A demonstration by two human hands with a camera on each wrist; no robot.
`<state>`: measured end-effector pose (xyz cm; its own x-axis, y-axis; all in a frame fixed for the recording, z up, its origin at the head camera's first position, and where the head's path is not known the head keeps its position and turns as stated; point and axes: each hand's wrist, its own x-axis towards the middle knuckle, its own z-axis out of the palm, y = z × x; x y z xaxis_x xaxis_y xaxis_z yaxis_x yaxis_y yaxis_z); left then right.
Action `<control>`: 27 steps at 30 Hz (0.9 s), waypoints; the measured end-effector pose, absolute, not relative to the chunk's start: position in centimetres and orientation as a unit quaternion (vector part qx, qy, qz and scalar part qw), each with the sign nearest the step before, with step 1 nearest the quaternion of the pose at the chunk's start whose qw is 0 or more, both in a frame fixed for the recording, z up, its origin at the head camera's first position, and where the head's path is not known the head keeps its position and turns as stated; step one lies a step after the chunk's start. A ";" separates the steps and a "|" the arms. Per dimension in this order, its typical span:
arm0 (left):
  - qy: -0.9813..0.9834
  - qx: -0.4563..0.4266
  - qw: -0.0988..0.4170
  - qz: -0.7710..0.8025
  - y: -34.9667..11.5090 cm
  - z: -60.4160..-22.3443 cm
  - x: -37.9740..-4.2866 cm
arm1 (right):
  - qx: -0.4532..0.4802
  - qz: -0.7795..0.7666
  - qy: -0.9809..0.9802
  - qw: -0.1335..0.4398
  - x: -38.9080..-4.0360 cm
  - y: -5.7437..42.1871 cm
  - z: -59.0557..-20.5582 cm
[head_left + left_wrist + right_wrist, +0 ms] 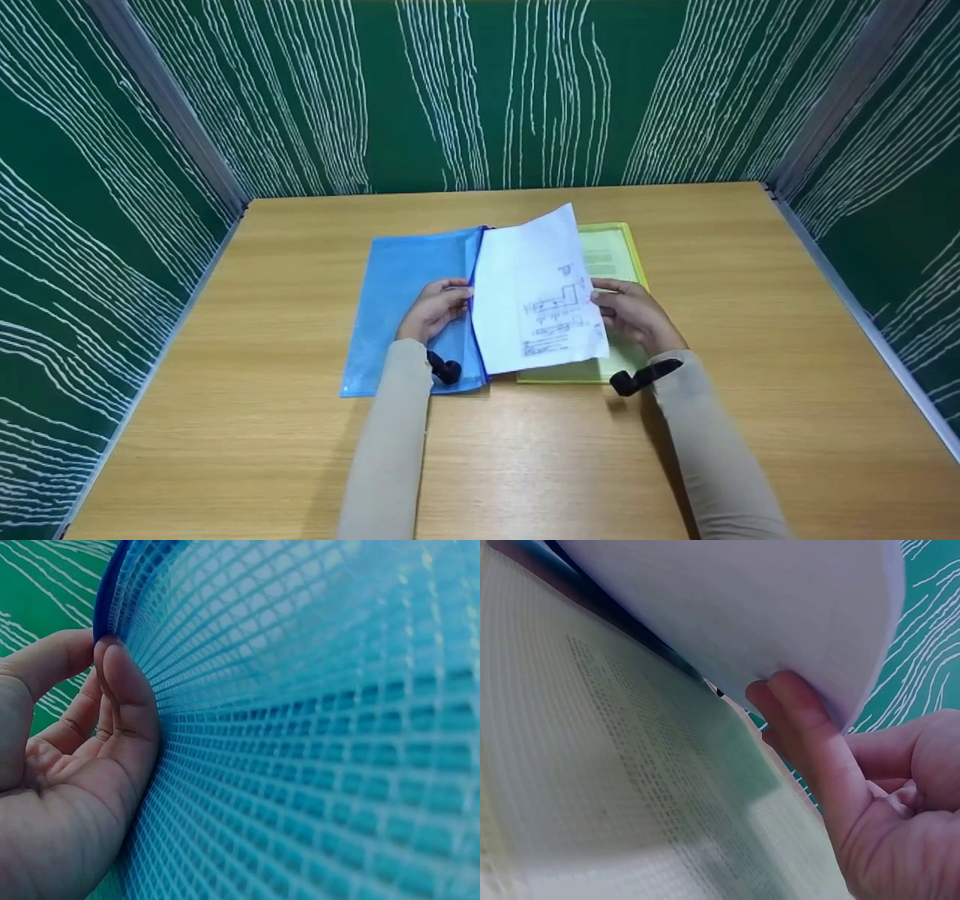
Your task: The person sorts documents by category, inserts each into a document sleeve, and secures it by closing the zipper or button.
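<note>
In the head view my left hand (435, 311) pinches the edge of a blue mesh document pouch (390, 285). The left wrist view shows thumb and fingers closed on the pouch's dark blue rim (109, 592), the mesh sloping away to the right. A white paper sheet (510, 277) with printed text and a line drawing lies half out of the pouch's right side, bowed and tilted. My right hand (634, 315) grips its right edge between thumb and fingers. Under the sheet lies a yellow-edged mesh pouch (611, 251), with printed text showing through in the right wrist view.
Both pouches are on a wooden table (547, 465). Green panels (420, 157) with white wavy lines stand along its back and both sides, joined by grey metal posts (172, 97). A black wrist mount (637, 377) hangs from each sleeve.
</note>
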<state>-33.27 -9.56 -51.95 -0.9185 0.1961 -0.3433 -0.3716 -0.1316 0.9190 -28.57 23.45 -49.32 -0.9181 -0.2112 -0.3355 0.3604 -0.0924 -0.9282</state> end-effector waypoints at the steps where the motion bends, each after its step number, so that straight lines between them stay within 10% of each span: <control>1: 0.632 -0.070 0.189 0.749 -9.6 -52.0 -33.3 | 0.057 -0.737 0.645 0.195 -28.6 23.4 -49.4; 27: 0.622 -0.079 0.187 0.756 -9.3 -51.9 -33.3 | 0.039 -0.742 0.640 0.195 -29.0 21.1 -50.1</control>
<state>-33.26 -9.33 -51.90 -0.9178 0.1849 -0.3514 -0.3805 -0.1570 0.9114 -28.97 21.10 -50.11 -0.9206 -0.2403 -0.3078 0.3397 -0.1037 -0.9348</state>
